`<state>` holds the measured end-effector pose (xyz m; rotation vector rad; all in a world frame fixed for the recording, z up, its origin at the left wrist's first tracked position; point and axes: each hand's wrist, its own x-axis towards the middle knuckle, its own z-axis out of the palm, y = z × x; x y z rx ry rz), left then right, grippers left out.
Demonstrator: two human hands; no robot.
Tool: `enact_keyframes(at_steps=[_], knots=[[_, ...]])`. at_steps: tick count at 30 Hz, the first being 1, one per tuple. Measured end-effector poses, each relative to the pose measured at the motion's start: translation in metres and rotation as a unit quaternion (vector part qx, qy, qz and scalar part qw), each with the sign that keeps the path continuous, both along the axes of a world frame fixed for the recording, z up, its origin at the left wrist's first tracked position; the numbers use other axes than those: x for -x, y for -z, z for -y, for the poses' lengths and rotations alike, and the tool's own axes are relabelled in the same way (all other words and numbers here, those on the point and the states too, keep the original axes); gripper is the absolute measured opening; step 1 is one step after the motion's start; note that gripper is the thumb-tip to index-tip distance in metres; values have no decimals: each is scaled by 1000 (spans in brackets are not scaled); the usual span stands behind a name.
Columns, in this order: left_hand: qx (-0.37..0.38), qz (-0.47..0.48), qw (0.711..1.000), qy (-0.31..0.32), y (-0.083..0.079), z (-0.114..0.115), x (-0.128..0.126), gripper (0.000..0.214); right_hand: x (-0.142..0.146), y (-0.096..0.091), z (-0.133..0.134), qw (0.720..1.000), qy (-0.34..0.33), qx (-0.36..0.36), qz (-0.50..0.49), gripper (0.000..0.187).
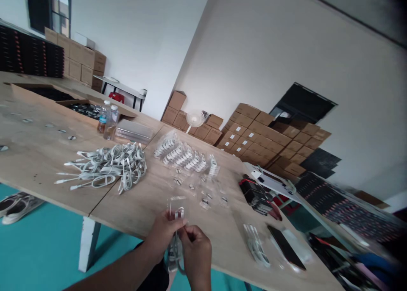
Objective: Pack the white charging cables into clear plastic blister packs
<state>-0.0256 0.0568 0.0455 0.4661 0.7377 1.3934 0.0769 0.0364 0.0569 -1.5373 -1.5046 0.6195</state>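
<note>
Both my hands are at the near edge of the wooden table (38, 155). My left hand (163, 234) pinches the top of a clear plastic sleeve (176, 208) with a coiled white cable (174, 253) in it. My right hand (197, 253) is closed on the same cable and sleeve just below. A loose heap of white cables (110, 166) lies to the left. A row of bagged cables (186, 155) lies beyond my hands, with several small clear bags (203, 195) in front of it.
Two water bottles (108, 119) and a stack of clear sleeves (133, 132) stand further back. A dark phone (284, 246) and bagged cables (256, 244) lie at the right. Cardboard boxes (270, 138) and a white fan (195, 119) line the wall. Shoes (17, 204) rest on the teal floor.
</note>
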Motion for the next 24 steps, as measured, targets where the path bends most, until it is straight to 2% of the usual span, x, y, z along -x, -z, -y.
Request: enact_keyframes(at_steps=[3,8,17,21,24], knots=[[-20,-31,999,-35,9,-5,-8,26,0,-1,1,999,1,-10,46,32],[3,7,999,-54,14,-11,-14,31,3,-5,5,997,5,-30,77,26],[31,30,999,-4,10,-10,-9,37,-1,-1,8,991,-5,-57,117,16],[33,5,999,-13,9,-11,-8,36,1,-2,7,992,4,-62,106,13],[47,15,999,-20,11,-14,-7,36,4,0,7,995,-6,-36,96,13]])
